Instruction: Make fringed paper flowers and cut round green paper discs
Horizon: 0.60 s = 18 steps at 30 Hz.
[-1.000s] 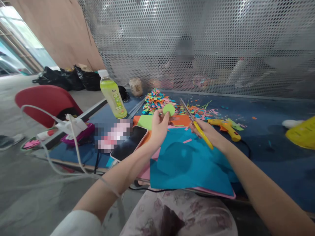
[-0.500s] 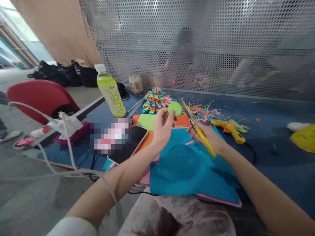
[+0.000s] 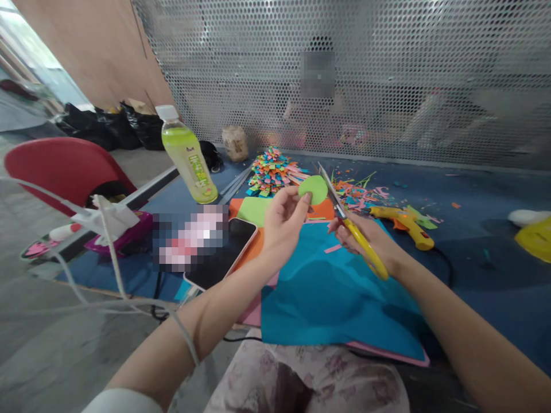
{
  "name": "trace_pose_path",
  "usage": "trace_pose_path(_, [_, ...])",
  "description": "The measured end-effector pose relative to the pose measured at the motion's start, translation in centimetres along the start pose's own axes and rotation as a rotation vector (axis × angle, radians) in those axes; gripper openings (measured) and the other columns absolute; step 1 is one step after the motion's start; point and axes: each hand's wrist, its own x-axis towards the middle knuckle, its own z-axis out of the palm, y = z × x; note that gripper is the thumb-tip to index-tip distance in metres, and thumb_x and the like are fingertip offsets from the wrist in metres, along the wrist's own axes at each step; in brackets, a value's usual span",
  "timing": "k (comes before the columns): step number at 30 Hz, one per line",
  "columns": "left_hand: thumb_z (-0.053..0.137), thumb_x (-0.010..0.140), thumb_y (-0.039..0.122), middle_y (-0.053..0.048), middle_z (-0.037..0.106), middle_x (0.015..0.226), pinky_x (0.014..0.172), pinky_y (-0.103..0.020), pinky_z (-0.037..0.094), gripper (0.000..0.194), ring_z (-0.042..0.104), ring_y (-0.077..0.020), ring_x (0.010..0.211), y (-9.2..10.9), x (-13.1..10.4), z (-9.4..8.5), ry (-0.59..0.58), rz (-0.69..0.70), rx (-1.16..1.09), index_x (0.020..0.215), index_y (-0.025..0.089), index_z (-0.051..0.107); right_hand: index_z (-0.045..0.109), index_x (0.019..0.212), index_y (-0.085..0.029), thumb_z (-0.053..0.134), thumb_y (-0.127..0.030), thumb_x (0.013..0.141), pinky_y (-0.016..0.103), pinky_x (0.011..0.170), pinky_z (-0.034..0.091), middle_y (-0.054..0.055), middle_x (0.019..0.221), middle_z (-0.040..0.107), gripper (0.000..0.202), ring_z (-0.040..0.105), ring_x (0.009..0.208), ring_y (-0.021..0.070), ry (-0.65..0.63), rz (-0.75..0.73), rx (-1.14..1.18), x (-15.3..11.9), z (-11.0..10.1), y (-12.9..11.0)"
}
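My left hand point(image 3: 287, 217) pinches a round light-green paper disc point(image 3: 313, 190) between thumb and fingers. Yellow-handled scissors point(image 3: 359, 241) are gripped in my right hand point(image 3: 365, 234), their blades pointing up and away along the disc's right edge. Whether the blades touch the paper I cannot tell. Below both hands lies a large blue sheet point(image 3: 331, 304) with a small pink strip point(image 3: 333, 249) on it. Behind the disc stands a cone-shaped pile of colourful paper pieces point(image 3: 272, 172), and cut scraps point(image 3: 357, 194) are scattered to its right.
A yellow glue gun point(image 3: 404, 223) lies right of my right hand. To the left are a phone point(image 3: 221, 252), a green drink bottle point(image 3: 189, 158), a purple tissue box point(image 3: 118, 229) and loose white cables point(image 3: 114, 246). A perforated metal panel point(image 3: 258, 69) closes off the table's back.
The disc in my left hand has turned slightly and shifted a little right relative to the pile. The scissors remain in my right hand, and the whole view has shifted slightly.
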Motion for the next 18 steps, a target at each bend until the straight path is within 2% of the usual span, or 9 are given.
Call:
trace_pose_path(10, [0.066, 0.077, 0.029, 0.003, 0.058, 0.062, 0.057, -0.021, 0.047, 0.012, 0.055, -0.0072, 0.056, 0.04, 0.26, -0.23, 0.007, 0.045, 0.042, 0.081, 0.019, 0.061, 0.044, 0.078, -0.021, 0.039, -0.053, 0.089, 0.026, 0.052, 0.031, -0.002, 0.068, 0.041, 0.035, 0.039, 0.059, 0.0117, -0.038, -0.025, -0.006, -0.20, -0.33, 0.52])
trace_pose_path(18, [0.067, 0.076, 0.026, 0.003, 0.059, 0.064, 0.055, -0.020, 0.047, 0.010, 0.053, -0.0058, 0.054, -0.12, 0.29, -0.16, 0.014, 0.057, 0.014, 0.080, 0.019, 0.060, 0.048, 0.079, -0.022, 0.041, -0.052, 0.089, 0.027, 0.052, 0.032, -0.001, 0.069, 0.044, 0.032, 0.040, 0.059, 0.0125, -0.043, -0.029, 0.003, -0.13, -0.23, 0.78])
